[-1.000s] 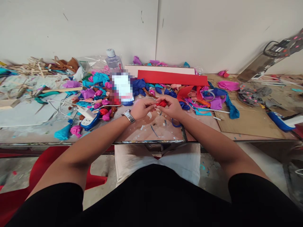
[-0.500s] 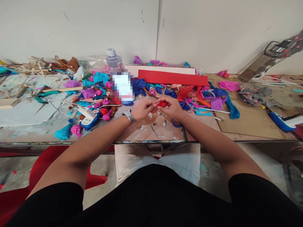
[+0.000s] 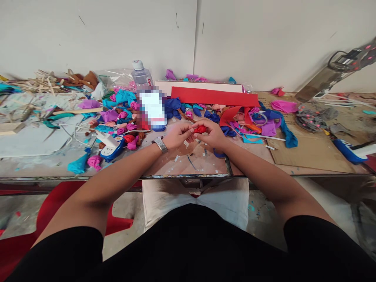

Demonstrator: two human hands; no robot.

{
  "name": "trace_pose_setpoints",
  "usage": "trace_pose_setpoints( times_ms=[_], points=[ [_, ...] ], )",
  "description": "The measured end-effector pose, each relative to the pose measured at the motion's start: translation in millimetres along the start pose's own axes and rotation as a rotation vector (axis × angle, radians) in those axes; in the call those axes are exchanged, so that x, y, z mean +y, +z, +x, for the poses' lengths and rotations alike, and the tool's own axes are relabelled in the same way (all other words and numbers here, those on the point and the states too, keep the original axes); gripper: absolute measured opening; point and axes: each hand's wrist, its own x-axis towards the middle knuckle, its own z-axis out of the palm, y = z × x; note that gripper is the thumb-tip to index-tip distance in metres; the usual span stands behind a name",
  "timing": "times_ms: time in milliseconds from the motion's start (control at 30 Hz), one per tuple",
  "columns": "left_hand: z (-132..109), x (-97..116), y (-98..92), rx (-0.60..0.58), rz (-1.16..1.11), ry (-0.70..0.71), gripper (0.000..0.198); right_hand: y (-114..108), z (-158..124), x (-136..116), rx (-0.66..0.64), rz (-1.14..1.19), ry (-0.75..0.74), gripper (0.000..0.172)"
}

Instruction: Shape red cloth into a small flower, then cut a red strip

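Observation:
Both my hands meet over the middle of the worktable [image 3: 188, 164], pinching a small red rolled paper flower [image 3: 201, 129] between them. My left hand [image 3: 176, 136], with a metal watch at the wrist, grips its left side with closed fingers. My right hand [image 3: 213, 134] curls round its right side and top. Just behind the hands lie heaps of rolled paper flowers in pink, blue and cyan [image 3: 123, 113] and a long red sheet [image 3: 214, 96].
A plastic bottle [image 3: 140, 74] stands at the back. A blue and white power strip [image 3: 111, 148] lies to the left, wooden sticks [image 3: 41, 82] at far left. Cardboard [image 3: 308, 150] and a tool [image 3: 337, 74] sit at right. A red chair [image 3: 53, 211] is below left.
My hands stay in place and only the fingers shift slightly on the red flower. Nothing else has moved.

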Motion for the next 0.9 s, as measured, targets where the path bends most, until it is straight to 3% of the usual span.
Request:
trace_pose_setpoints(
  times_ms=[433,700,900],
  points=[
    [-0.5,3.2,0.8,0.029,0.075,0.049,0.06,3.5,-1.3,2.9,0.033,0.027,0.058,0.034],
    [0.7,3.3,2.5,-0.028,-0.073,-0.068,0.064,1.6,-1.8,2.5,0.055,0.011,0.025,0.036],
    [1.9,-1.9,-0.5,0.071,-0.068,-0.057,0.063,4.2,-1.7,8.8,0.127,0.026,-0.034,0.039]
  ],
)
